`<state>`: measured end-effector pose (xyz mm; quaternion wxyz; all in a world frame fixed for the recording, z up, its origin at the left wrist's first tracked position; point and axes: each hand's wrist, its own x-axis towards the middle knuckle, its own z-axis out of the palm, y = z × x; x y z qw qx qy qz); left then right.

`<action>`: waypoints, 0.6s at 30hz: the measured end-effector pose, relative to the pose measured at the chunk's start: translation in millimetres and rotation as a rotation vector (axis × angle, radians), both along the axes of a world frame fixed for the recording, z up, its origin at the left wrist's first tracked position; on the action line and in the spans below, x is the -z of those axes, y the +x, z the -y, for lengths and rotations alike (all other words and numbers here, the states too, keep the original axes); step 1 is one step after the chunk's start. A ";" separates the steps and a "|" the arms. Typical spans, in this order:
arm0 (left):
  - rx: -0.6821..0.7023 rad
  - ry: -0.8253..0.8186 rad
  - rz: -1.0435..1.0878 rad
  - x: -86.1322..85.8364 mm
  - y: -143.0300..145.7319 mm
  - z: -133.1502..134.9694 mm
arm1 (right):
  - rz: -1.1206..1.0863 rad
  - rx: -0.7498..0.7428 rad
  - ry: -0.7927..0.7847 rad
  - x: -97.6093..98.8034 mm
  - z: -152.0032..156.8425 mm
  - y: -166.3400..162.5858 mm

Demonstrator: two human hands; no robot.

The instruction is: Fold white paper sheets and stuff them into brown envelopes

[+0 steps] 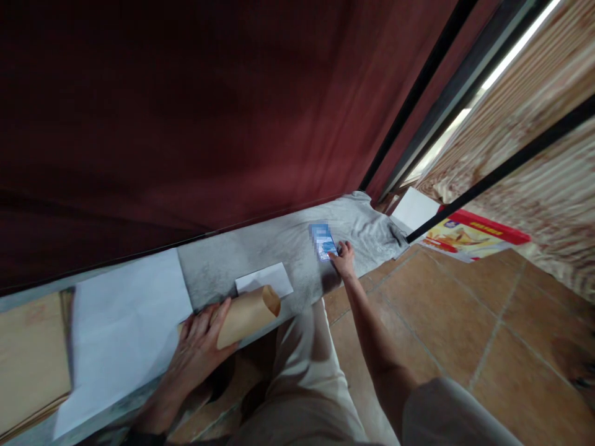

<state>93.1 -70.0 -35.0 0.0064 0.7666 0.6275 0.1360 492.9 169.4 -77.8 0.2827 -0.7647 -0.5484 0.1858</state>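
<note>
My left hand (203,331) is closed on a brown paper envelope (248,314), its fingers lying across one end. The envelope bulges into a tube shape, and its other end gapes toward the right. A folded white paper (274,277) lies just behind it on the grey cloth (218,251). Farther right, my right hand (344,260) is at the lower corner of a phone (322,238) with a lit screen. The thumb is on the screen's lower edge and the other fingers curl by its right side. Blur hides what the screen shows.
At left, a large white sheet (127,322) lies beside a stack of brown envelopes (32,353). A dark red curtain (186,111) hangs behind the cloth. Black poles (502,164) slant at right, near a red and yellow printed carton (469,235) on the tiled floor (446,310).
</note>
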 end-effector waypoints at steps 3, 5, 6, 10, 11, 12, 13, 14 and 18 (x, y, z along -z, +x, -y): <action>-0.004 -0.012 -0.007 0.0 1.0 0.4 | 0.013 0.000 0.000 1.1 -0.8 -1.6; -0.007 -0.015 -0.009 0.0 1.3 0.6 | 0.016 -0.006 0.000 1.8 -1.4 -2.0; -0.009 -0.019 -0.010 0.1 1.3 0.7 | 0.017 -0.009 0.000 2.1 -1.6 -1.9; -0.011 -0.019 -0.008 1.4 0.8 1.4 | 0.019 -0.021 -0.001 2.5 -1.1 -1.2; -0.011 -0.016 -0.010 1.8 0.6 1.5 | 0.020 -0.024 -0.001 2.3 -0.8 -1.2; -0.011 -0.014 -0.013 2.2 0.4 1.6 | 0.020 -0.026 -0.001 1.9 -0.6 -1.2; -0.010 -0.012 -0.017 2.5 0.1 1.5 | 0.021 -0.028 -0.001 1.4 -0.3 -1.3; -0.009 -0.012 -0.023 2.6 -0.1 1.4 | 0.021 -0.028 -0.001 0.9 0.0 -1.3; 0.014 -0.004 -0.036 1.5 -0.9 0.7 | 0.025 -0.025 -0.012 -2.0 1.5 -0.5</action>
